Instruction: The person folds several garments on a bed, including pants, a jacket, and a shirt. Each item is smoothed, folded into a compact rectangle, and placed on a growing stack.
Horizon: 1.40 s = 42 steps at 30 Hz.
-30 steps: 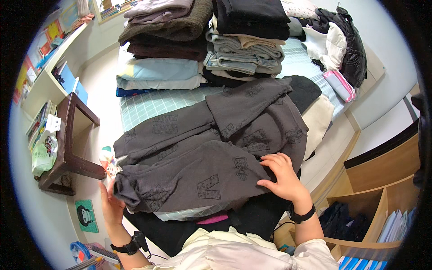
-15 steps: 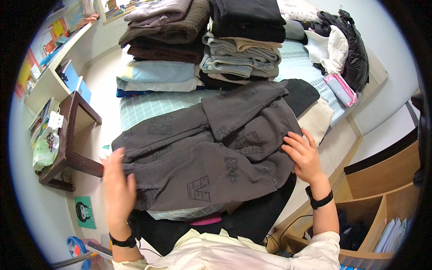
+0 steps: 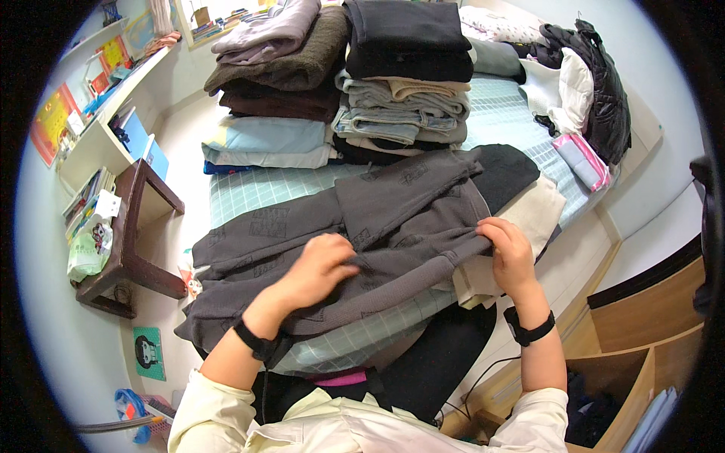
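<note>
A dark grey sweatshirt (image 3: 264, 249) with black printed patterns lies spread over the bed in front of me, one sleeve (image 3: 400, 192) laid across its body. At its right edge, my right hand (image 3: 513, 253) pinches the cloth between thumb and fingers, and the near side is lifted into a long fold. Above the middle of the sweatshirt is my left hand (image 3: 321, 268), fingers loosely bent and thumb apart, with nothing in it. Beneath the right side of the sweatshirt lie a black garment (image 3: 507, 170) and a beige garment (image 3: 540, 211).
Tall stacks of folded clothes, with jeans (image 3: 400, 113) among them, stand at the back of the checked bedcover (image 3: 264, 192). A black puffer jacket (image 3: 608, 98) and a pink-edged packet (image 3: 581, 160) lie at far right. A brown stool (image 3: 124, 245) stands left, an open wooden cabinet (image 3: 634, 377) lower right.
My left hand has swung from the sweatshirt's left edge to above its middle. My right hand has closed on the right edge, and the near side is now drawn up and bunched.
</note>
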Tool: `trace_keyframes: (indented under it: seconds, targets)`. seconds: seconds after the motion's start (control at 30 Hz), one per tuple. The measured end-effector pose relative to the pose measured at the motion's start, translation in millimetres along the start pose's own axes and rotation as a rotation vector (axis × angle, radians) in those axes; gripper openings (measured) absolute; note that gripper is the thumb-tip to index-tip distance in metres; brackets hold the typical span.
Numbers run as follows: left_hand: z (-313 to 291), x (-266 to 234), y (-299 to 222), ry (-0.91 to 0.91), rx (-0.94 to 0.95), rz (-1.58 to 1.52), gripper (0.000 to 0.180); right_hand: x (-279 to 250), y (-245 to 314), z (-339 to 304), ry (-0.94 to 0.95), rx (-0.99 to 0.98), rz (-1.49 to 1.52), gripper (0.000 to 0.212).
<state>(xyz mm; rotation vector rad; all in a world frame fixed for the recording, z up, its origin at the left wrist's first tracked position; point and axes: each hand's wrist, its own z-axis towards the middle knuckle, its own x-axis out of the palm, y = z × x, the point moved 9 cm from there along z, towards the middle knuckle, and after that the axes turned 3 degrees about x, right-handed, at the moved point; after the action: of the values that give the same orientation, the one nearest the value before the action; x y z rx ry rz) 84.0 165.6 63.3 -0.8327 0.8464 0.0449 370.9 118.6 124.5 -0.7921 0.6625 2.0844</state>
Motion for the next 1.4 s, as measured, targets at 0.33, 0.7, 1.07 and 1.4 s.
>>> trace_keyframes:
  seconds: [0.33,0.7,1.07,1.4]
  targets:
    - [3,-17,41,-0.145,-0.213,0.576,0.075,26,10,14,0.237,-0.076,-0.400,0.028]
    - [-32,3,3,0.047,-0.060,0.832,0.074,107,72,14,0.677,-0.064,-0.295,0.059]
    - [-90,29,13,0.146,-0.108,0.570,0.084,116,-79,48,0.196,1.208,0.665,0.051]
    - [-119,13,11,0.169,-0.069,0.512,0.082,17,46,226,-0.426,0.241,0.747,0.021]
